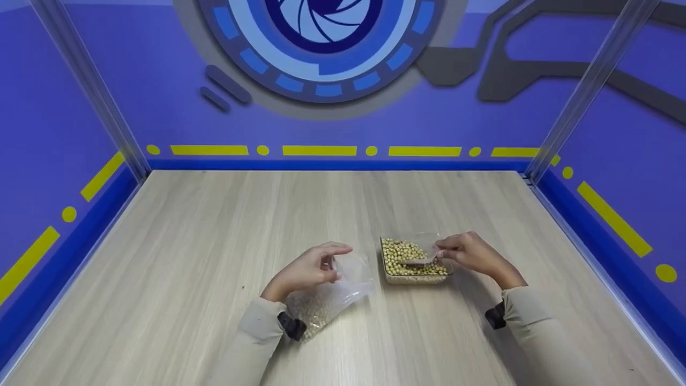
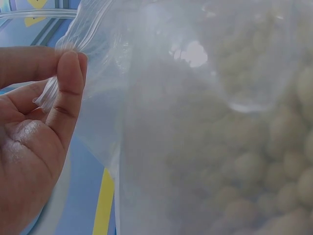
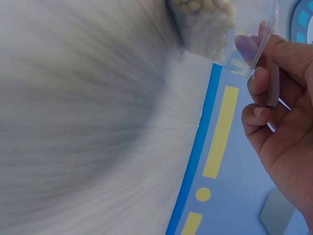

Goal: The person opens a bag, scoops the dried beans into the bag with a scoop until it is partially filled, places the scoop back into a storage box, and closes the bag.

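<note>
Near the table's middle, a clear zip bag (image 1: 351, 292) of pale round beans leans beneath my left hand (image 1: 308, 268). Thumb and forefinger pinch the bag's zip edge in the left wrist view, and the beans (image 2: 259, 176) show through the plastic. To the right stands a clear rectangular container (image 1: 415, 280) with yellow soybeans (image 1: 399, 252) in it. My right hand (image 1: 474, 254) is at its right rim, holding a pale spoon (image 1: 423, 261) whose front end lies among the soybeans. From the right wrist, its translucent handle (image 3: 274, 88) shows between the fingers; its bowl is hidden there.
The wood-grain table (image 1: 214, 230) bears both bag and container. Blue printed panels (image 1: 321, 128) wall in its back and sides, with metal posts (image 1: 102, 96) at the rear corners. A black wrist strap (image 1: 496, 316) sits on the right sleeve.
</note>
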`<state>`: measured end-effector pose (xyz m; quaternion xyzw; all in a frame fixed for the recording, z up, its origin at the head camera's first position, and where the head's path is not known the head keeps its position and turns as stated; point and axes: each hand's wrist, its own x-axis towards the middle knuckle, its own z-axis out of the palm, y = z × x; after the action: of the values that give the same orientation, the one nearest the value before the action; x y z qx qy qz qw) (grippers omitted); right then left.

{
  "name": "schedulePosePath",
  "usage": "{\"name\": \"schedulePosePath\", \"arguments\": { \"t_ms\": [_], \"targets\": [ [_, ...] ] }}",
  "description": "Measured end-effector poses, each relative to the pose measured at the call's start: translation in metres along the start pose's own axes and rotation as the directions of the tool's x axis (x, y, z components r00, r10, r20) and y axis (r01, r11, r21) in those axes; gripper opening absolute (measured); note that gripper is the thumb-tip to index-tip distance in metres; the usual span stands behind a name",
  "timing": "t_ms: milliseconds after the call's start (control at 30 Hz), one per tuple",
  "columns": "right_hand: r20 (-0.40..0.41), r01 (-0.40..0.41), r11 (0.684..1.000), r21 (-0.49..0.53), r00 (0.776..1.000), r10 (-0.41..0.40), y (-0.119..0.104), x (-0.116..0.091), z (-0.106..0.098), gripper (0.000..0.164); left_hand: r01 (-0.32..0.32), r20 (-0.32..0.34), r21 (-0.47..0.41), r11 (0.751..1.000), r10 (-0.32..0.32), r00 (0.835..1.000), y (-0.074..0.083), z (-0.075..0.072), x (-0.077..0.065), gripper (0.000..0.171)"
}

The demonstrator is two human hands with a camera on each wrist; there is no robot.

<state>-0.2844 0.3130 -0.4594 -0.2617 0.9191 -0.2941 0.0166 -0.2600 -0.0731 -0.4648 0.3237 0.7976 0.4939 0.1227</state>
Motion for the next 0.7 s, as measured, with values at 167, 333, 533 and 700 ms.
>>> {"name": "schedulePosePath", "arguments": {
  "t_ms": [167,333,533,700],
  "targets": [
    [0.005,0.003,1.000,0.019,1.000,-0.003,0.0029,-0.0011,-0.0010,0.032,-0.010,-0.001,0.005,1.000,0.010,1.000,0.0003,0.0000,0.0006,0.055],
    [0.009,0.013,1.000,0.027,1.000,-0.013,0.0054,-0.0007,-0.0005,0.033,-0.019,0.001,0.002,1.000,0.019,1.000,0.0020,-0.0003,0.0001,0.055],
    [0.005,0.000,0.999,0.046,1.000,0.000,0.0082,-0.0011,0.0006,0.033,-0.015,0.002,-0.007,1.000,0.015,1.000,0.0025,-0.0005,0.0002,0.055],
    [-0.002,-0.018,0.998,0.064,1.000,0.019,0.0103,-0.0017,0.0009,0.033,-0.009,0.001,-0.013,1.000,0.009,1.000,0.0024,-0.0005,0.0003,0.054]
  ]
}}
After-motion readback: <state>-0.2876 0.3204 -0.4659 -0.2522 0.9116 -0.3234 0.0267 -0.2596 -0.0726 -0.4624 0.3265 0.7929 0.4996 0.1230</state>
